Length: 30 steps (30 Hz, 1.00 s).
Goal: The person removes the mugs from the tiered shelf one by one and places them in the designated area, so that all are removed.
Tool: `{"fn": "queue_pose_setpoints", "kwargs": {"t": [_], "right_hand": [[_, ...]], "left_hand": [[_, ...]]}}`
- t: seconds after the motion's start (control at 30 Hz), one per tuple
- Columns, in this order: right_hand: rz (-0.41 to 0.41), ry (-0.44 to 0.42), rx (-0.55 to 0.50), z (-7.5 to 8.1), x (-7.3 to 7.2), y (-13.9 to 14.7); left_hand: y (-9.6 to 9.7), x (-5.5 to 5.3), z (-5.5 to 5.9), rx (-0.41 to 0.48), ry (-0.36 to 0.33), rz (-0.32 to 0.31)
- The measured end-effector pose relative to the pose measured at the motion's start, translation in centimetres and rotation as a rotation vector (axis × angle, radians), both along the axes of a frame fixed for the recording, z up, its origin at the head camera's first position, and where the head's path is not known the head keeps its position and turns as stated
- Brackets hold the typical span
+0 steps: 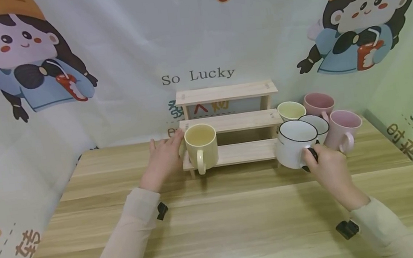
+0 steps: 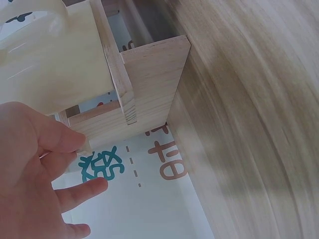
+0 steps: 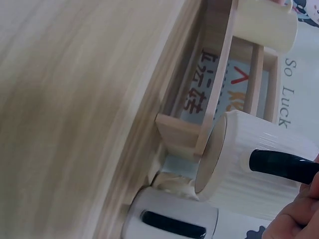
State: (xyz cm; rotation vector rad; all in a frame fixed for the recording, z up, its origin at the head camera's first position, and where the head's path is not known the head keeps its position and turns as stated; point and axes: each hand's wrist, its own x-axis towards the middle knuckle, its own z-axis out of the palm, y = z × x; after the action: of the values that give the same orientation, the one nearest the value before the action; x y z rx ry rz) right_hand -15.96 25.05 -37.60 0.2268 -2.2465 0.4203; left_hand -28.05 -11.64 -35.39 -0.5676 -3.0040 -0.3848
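My right hand (image 1: pixel 329 170) grips the black handle of a white black-rimmed mug (image 1: pixel 292 150), which is held up by the right end of a three-tier wooden shelf (image 1: pixel 248 153). In the right wrist view, the mug's ribbed side (image 3: pixel 269 134) and black handle show. A pale yellow mug (image 1: pixel 209 148) stands on the left of the bottom tier, its handle facing me. Beside it, my left hand (image 1: pixel 165 157) pinches the left end of the middle tier between thumb and fingers, seen close in the left wrist view.
Right of the shelf cluster a second white black-rimmed mug (image 1: pixel 320 124), a pale green mug (image 1: pixel 291 112), a dark pink mug (image 1: pixel 318 102) and a light pink mug (image 1: pixel 343 123). A printed cloth (image 1: pixel 123 49) hangs behind the wooden table (image 1: pixel 223 230).
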Motion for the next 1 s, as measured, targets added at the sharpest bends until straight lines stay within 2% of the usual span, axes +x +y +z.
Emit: {"fn": "queue_pose_setpoints", "kwargs": {"t": [0.23,0.67,1.0], "right_hand": [[-0.014,-0.017,-0.033,-0.3,0.4,1.0],[-0.082,-0.030,-0.009,-0.7,1.1,2.4],[-0.101,-0.042,0.017,-2.2,1.0,2.7]], "left_hand": [[0.0,0.0,-0.2,-0.002,0.007,-0.002],[0.1,-0.1,-0.3,0.003,0.007,0.006],[-0.1,0.0,-0.3,0.014,0.022,0.000]]}}
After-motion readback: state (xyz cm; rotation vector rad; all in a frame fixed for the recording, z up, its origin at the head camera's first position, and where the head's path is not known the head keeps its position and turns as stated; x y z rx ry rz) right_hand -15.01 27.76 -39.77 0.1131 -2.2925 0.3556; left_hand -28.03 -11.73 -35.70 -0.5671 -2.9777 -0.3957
